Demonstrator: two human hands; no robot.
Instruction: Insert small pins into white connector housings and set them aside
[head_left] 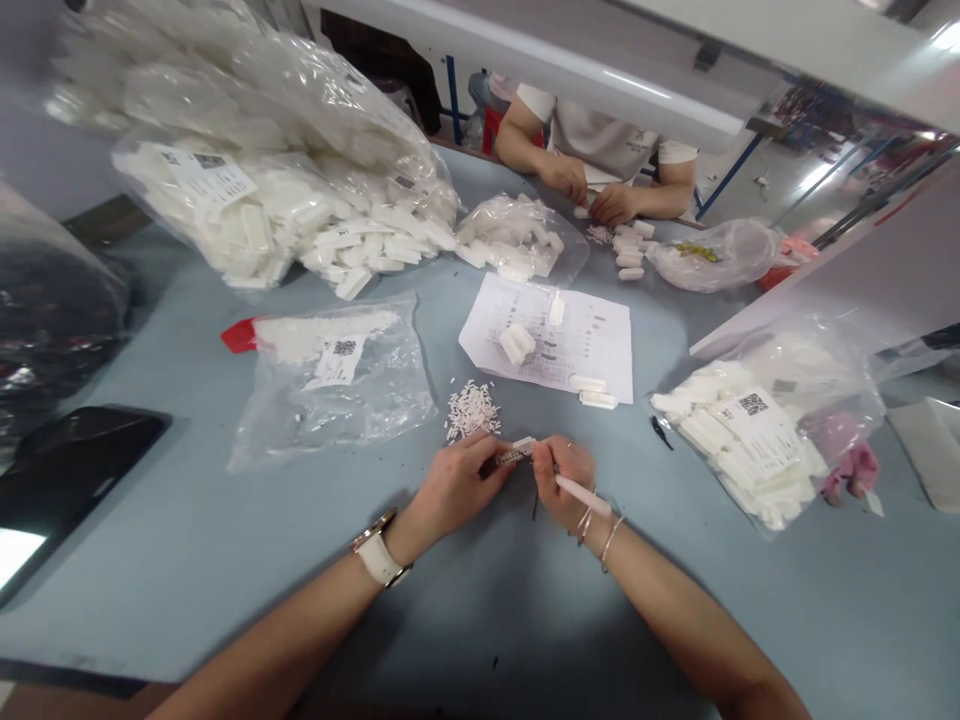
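My left hand pinches a small white plastic part with a row of dark marks along its side. In my right hand is a pale pink, pen-shaped tool, its front end up against the white part. Fingers cover the tool's tip. Just beyond my left hand lies a heap of tiny white pellet-like pieces. Farther back, a printed sheet has several white plastic parts on it.
Large clear bags of white parts stand back left, and another bag lies right. A flatter labelled bag is left of the pellets. At far left rests a black device. Across the table a person's hands handle similar parts.
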